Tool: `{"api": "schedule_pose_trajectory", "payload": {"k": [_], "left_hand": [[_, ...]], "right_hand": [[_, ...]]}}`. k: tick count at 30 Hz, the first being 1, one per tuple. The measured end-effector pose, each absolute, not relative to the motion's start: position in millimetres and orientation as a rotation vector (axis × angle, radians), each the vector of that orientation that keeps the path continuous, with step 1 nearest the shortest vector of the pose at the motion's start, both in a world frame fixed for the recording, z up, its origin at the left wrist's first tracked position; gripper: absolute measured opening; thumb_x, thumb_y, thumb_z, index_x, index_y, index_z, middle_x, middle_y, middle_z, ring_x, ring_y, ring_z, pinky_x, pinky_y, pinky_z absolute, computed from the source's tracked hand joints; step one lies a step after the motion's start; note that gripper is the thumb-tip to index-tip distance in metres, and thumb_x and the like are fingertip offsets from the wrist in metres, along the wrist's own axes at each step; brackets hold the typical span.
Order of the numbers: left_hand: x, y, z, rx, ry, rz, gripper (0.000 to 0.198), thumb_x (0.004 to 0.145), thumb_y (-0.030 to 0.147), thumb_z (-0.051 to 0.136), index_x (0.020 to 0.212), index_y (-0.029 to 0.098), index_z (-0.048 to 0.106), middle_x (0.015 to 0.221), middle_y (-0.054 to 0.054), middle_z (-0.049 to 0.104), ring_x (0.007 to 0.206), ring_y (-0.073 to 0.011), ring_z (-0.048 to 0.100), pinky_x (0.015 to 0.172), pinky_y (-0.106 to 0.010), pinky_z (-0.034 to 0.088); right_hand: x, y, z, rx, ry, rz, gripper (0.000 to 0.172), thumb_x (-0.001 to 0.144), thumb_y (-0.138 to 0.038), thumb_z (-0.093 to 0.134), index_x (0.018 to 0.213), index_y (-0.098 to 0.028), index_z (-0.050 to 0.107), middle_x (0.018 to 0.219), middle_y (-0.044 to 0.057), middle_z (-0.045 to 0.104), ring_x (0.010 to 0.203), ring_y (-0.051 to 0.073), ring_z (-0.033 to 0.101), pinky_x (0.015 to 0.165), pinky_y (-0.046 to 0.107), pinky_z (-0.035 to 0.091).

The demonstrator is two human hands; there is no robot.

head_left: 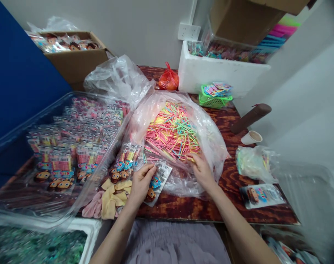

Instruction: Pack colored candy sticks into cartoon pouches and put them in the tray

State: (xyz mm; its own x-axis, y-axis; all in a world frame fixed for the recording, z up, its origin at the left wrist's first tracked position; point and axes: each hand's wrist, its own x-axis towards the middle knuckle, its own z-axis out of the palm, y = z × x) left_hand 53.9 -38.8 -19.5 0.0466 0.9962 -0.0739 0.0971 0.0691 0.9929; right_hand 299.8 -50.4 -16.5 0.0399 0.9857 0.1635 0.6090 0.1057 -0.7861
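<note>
My left hand (141,183) is closed on the upper edge of a printed clear pouch (159,179) with a cartoon face on it. The pouch tilts over the front of a big clear plastic bag (211,128). Inside that open bag lies a heap of thin coloured sticks (172,135), pink, yellow, green and blue. At the heap's front right edge, my right hand (202,170) has its fingers pinched on a few sticks, yellow where they show. Filled pouches (127,161) lie just beyond my left hand, beside yellow and pink cloths (114,198).
On the left, a clear tray (101,172) holds rows of filled pouches. Behind stand a cardboard box (76,62), a red bag (168,79), a green basket (215,101) and a white foam box (222,71). A paper cup (251,137), a small bag (253,163) and another pouch (262,196) lie right.
</note>
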Motion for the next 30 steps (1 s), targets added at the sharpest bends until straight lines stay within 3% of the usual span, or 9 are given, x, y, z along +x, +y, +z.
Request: {"api": "schedule_pose_trajectory", "payload": {"k": [4, 7, 12, 19, 24, 30], "left_hand": [[61, -40, -17, 1.229, 1.255, 1.072, 0.021, 0.08, 0.036, 0.065, 0.08, 0.018, 0.073, 0.079, -0.001, 0.066, 0.077, -0.0162, 0.059, 0.073, -0.025, 0.046], [65, -41, -19, 1.24, 1.227, 1.054, 0.021, 0.081, 0.037, 0.064, 0.078, 0.018, 0.073, 0.076, 0.0, 0.065, 0.074, -0.0153, 0.058, 0.069, -0.024, 0.045], [67, -41, -20, 1.268, 1.191, 1.048, 0.021, 0.082, 0.036, 0.064, 0.077, 0.017, 0.072, 0.073, 0.0, 0.062, 0.073, -0.0147, 0.057, 0.068, -0.023, 0.045], [67, -45, -17, 1.271, 1.162, 1.039, 0.021, 0.084, 0.036, 0.062, 0.079, 0.018, 0.072, 0.076, -0.001, 0.063, 0.075, -0.0145, 0.056, 0.069, -0.023, 0.044], [69, -49, -12, 1.307, 1.136, 1.01, 0.022, 0.085, 0.036, 0.061, 0.077, 0.017, 0.071, 0.076, -0.001, 0.061, 0.073, -0.0143, 0.055, 0.068, -0.023, 0.043], [73, -50, -6, 1.269, 1.101, 0.996, 0.024, 0.084, 0.036, 0.061, 0.075, 0.016, 0.071, 0.074, -0.002, 0.06, 0.071, -0.0145, 0.055, 0.065, -0.023, 0.043]], "right_hand": [[312, -35, -9, -1.805, -1.817, 0.489, 0.018, 0.089, -0.021, 0.043, 0.088, -0.022, 0.061, 0.074, 0.003, 0.062, 0.069, 0.021, 0.056, 0.065, 0.029, 0.039], [306, -36, -11, -1.855, -1.824, 0.428, 0.021, 0.088, -0.016, 0.04, 0.082, -0.022, 0.059, 0.07, 0.002, 0.059, 0.066, 0.02, 0.053, 0.062, 0.028, 0.035], [301, -39, -17, -1.844, -1.694, 0.44, 0.024, 0.089, -0.018, 0.04, 0.087, -0.022, 0.064, 0.076, 0.004, 0.066, 0.07, 0.02, 0.057, 0.066, 0.028, 0.038], [298, -37, -10, -1.607, -1.307, 0.704, 0.022, 0.088, -0.036, 0.055, 0.095, -0.022, 0.07, 0.101, 0.007, 0.073, 0.096, 0.025, 0.065, 0.088, 0.039, 0.046], [267, -29, 20, -1.069, -0.816, 1.204, 0.023, 0.087, -0.048, 0.059, 0.095, -0.026, 0.061, 0.102, 0.004, 0.074, 0.098, 0.024, 0.069, 0.09, 0.046, 0.051], [230, -22, 36, -0.916, -0.745, 1.378, 0.023, 0.088, -0.049, 0.058, 0.093, -0.027, 0.058, 0.11, 0.004, 0.073, 0.103, 0.025, 0.068, 0.09, 0.047, 0.053]]}}
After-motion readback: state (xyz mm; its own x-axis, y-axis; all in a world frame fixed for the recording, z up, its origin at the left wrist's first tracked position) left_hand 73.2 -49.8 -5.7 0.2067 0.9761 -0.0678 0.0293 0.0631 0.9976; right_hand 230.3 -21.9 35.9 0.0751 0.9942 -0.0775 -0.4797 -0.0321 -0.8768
